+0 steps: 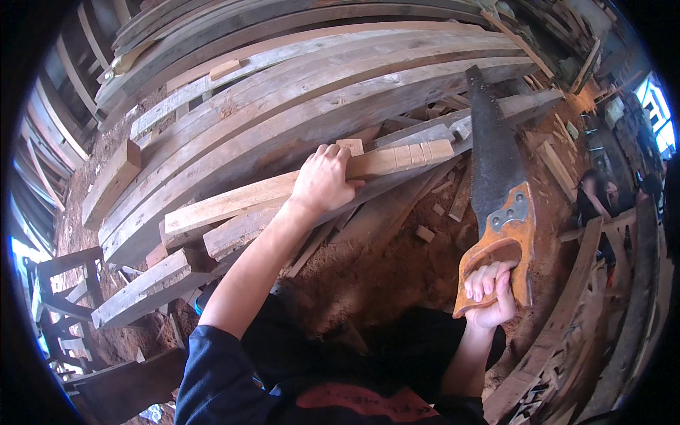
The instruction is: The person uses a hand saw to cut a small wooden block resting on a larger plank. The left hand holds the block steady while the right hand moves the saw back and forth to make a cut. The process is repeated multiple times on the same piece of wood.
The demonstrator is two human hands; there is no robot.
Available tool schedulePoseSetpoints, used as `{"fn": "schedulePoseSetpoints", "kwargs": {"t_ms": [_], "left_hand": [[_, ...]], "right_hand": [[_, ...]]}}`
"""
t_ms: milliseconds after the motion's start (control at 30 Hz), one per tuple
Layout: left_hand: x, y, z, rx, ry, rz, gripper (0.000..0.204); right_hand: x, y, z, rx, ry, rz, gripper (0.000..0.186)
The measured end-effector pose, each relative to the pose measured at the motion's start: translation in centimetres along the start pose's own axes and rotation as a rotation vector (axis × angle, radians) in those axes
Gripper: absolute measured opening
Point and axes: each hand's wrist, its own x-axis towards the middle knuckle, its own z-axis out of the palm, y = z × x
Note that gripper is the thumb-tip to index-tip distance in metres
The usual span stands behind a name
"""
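A pale wooden batten lies slantwise across rough timber beams in front of me. Several thin crosswise cuts or lines show near its right end. My left hand presses down on the batten's middle, fingers curled over its far edge and thumb along the near side. Beside those fingers sits a small wooden block. In my right hand is a handsaw, gripped through its worn orange wooden handle. The dark blade points up and away, to the right of the batten's cut end and apart from it.
Long weathered beams are stacked beyond the batten. Reddish soil with wood scraps lies below. At the left stands a dark wooden frame. More planks lean at the lower right, near other people farther back.
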Motion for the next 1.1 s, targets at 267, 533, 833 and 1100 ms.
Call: {"fn": "schedulePoseSetpoints", "kwargs": {"t_ms": [267, 533, 833, 1100], "left_hand": [[0.8, -0.8, -1.2, -0.038, 0.017, 0.098, 0.056], [1.1, 0.0, 0.1, -0.126, 0.115, 0.120, 0.043], [1.2, -0.3, 0.1, -0.130, 0.119, 0.134, 0.045], [1.1, -1.0, -1.2, -0.151, -0.027, 0.132, 0.052]], "right_hand": [[-1.0, 0.5, -0.1, 0.018, -0.033, 0.064, 0.010], [-1.4, 0.6, 1.3, 0.058, -0.028, 0.129, 0.020], [-1.4, 2.6, 3.8, -0.044, -0.153, 0.192, 0.018], [-1.6, 3.8, 5.1, -0.055, -0.079, 0.200, 0.019]]}}
